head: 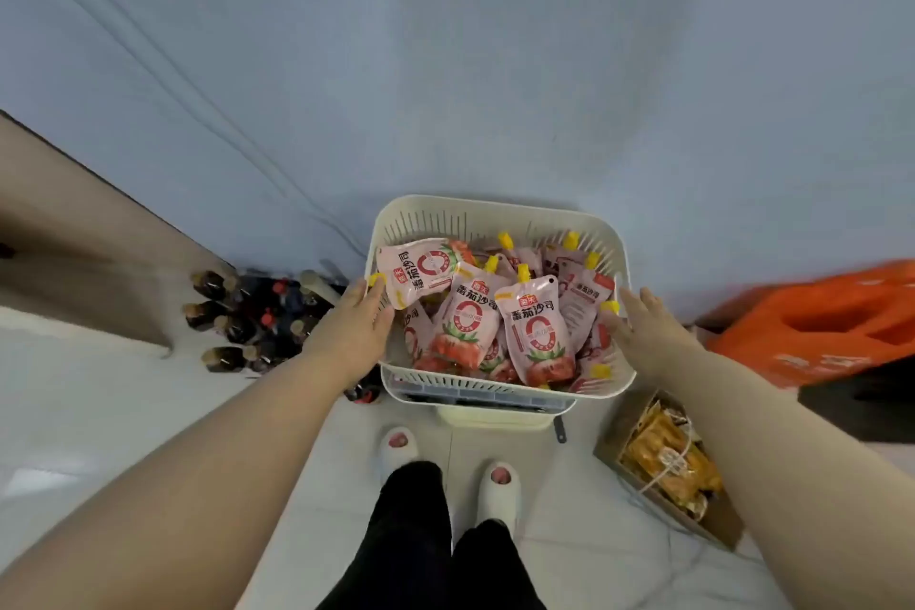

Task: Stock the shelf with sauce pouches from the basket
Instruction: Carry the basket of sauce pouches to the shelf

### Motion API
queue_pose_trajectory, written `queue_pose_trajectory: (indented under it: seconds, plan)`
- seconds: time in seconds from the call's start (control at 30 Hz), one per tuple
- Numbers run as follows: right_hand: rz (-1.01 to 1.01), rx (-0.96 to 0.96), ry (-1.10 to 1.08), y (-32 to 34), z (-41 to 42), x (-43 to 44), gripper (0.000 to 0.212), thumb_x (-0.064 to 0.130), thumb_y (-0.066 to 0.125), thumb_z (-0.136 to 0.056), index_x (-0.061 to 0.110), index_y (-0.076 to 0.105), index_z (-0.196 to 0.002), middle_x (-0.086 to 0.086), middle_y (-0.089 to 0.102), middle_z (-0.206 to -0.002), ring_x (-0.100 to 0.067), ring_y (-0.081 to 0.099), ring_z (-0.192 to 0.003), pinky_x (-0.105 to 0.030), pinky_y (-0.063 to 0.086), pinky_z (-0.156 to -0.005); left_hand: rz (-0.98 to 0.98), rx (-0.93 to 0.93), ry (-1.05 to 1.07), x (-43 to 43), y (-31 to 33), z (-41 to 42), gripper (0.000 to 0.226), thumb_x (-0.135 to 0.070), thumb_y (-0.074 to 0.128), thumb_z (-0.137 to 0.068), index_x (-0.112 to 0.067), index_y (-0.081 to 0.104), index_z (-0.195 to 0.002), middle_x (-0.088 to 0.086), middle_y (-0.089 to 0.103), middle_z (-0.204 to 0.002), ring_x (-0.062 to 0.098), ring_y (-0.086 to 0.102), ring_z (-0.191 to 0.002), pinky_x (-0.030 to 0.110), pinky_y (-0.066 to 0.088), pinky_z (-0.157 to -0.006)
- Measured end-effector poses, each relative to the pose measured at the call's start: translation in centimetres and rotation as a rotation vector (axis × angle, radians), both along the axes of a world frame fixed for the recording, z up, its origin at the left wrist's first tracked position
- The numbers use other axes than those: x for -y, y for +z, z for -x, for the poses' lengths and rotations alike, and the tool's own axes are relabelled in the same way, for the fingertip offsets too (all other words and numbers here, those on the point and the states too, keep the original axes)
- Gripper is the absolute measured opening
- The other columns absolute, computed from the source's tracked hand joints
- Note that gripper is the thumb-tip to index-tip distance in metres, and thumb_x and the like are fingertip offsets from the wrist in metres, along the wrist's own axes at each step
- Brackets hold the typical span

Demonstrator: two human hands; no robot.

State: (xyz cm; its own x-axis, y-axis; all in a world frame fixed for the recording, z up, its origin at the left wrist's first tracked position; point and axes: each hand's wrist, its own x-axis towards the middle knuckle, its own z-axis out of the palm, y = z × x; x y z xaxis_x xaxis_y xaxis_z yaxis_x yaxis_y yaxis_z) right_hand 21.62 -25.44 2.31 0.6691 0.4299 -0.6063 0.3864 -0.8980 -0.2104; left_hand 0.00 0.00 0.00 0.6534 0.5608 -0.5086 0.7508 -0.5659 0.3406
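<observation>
The white slotted basket point(500, 218) stands on a low stand on the floor in front of the person's feet, heaped with pink sauce pouches point(537, 327) with yellow caps. Both hands are at its sides. The left hand point(359, 327) is at the basket's nine o'clock wall, fingers curled over the rim; its grip seems to rest on the rim and on the nearest pouch point(421, 270), though I cannot tell whether it holds that pouch. That pouch lies across the heap, long axis running nine to three, cap toward the left hand — the nearer hand for it. The right hand point(641, 329) sits at three o'clock, fingers spread wide, holding nothing. No shelf is in view; stocking looks barely begun.
</observation>
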Motion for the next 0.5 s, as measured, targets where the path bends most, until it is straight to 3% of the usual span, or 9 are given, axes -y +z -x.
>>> queue_pose_trajectory:
  seconds: [0.17,0.27,0.33,0.5]
  plan:
    - [-0.061,-0.066,-0.198,-2.4,-0.2,-1.1,0.057,0.035,0.037,-0.098,0.012,0.021,-0.148,-0.015,0.018,-0.155,-0.035,0.020,-0.141,-0.047,0.022,-0.114,0.063,-0.027,0.003,-2.7,-1.8,-1.9,0.056,-0.035,0.029,-0.101,-0.024,0.007,-0.151,0.007,0.005,-0.159,0.026,0.014,-0.146,0.040,0.023,-0.114]
    - [-0.013,-0.052,-0.237,-3.2,-0.3,-2.2,0.051,0.032,0.037,-0.099,0.015,0.026,-0.146,-0.015,0.026,-0.151,-0.035,0.027,-0.138,-0.046,0.027,-0.110,0.101,0.018,0.005,-4.9,-3.0,-2.5,0.056,-0.034,0.037,-0.098,-0.025,0.017,-0.150,0.007,0.039,-0.145,0.029,0.043,-0.129,0.040,0.041,-0.098]
    - [-0.020,-0.031,-0.341,-3.9,-0.7,-2.9,0.052,0.035,0.041,-0.097,0.019,0.027,-0.145,-0.017,0.029,-0.148,-0.038,0.039,-0.129,-0.047,0.035,-0.104,0.111,0.040,0.044,-6.0,-3.2,-3.1,0.053,-0.028,0.041,-0.098,-0.022,0.025,-0.148,0.012,0.055,-0.128,0.030,0.055,-0.112,0.035,0.043,-0.084]
    - [-0.013,-0.040,-0.433,-5.3,-2.0,-3.2,0.050,0.028,0.043,-0.096,0.023,0.032,-0.145,-0.021,0.032,-0.144,-0.040,0.051,-0.111,-0.039,0.044,-0.089,0.172,0.066,0.149,-6.5,-3.3,-4.0,0.050,-0.021,0.047,-0.096,-0.023,0.035,-0.145,0.015,0.059,-0.123,0.031,0.057,-0.109,0.037,0.045,-0.088]
